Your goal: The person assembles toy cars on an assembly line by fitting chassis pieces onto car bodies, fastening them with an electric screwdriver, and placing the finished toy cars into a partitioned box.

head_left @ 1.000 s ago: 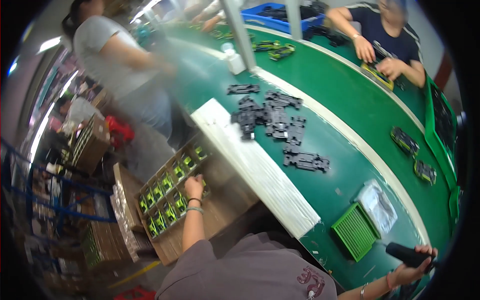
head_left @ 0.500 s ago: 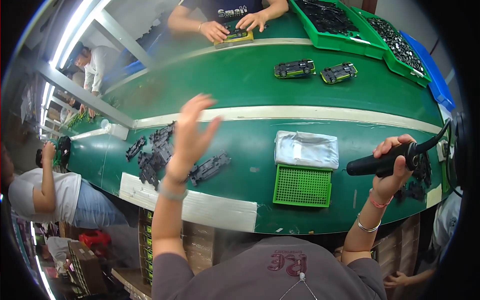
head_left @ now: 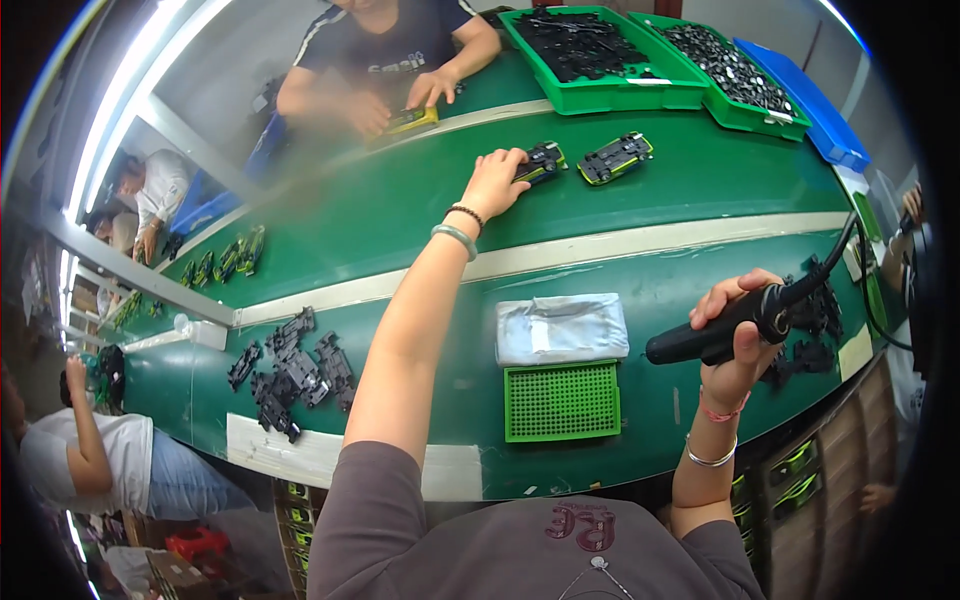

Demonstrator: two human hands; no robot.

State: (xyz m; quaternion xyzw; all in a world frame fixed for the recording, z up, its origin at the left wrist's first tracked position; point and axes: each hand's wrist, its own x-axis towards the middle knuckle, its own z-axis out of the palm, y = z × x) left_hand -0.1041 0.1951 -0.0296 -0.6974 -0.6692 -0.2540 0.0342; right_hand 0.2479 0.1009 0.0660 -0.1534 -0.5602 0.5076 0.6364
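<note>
Landmark: green perforated tray (head_left: 561, 401), which lay flat on the green conveyor belt (head_left: 400, 210) just in front of the person.
Left hand: the left hand (head_left: 493, 184) was stretched far beyond the tray, across the pale stripe of the belt; its fingers rested on the near toy car chassis (head_left: 541, 162), closing loosely over its near end. Whether it was actually gripped could not be told.
Near toy car chassis: dark with yellow-green trim, flat on the belt, well beyond the tray.
Second toy car chassis (head_left: 614, 158): same kind, just right of the first, apart from the hand.
Right hand: the right hand (head_left: 737, 335) was clenched around a black electric screwdriver (head_left: 715, 335), right of the tray and above the belt, its cable running up and to the right.
White folded bag (head_left: 561, 329): touching the far edge of the tray.
Black chassis parts, left (head_left: 292, 372): a loose heap well left of the tray.
Black chassis parts, right (head_left: 812, 330): a smaller heap right of the tray, behind the screwdriver.
Green bins (head_left: 600, 95): two, filled with dark parts, far beyond the tray.
Co-worker's hands (head_left: 432, 88): on a yellow-green car at the far side of the belt.
</note>
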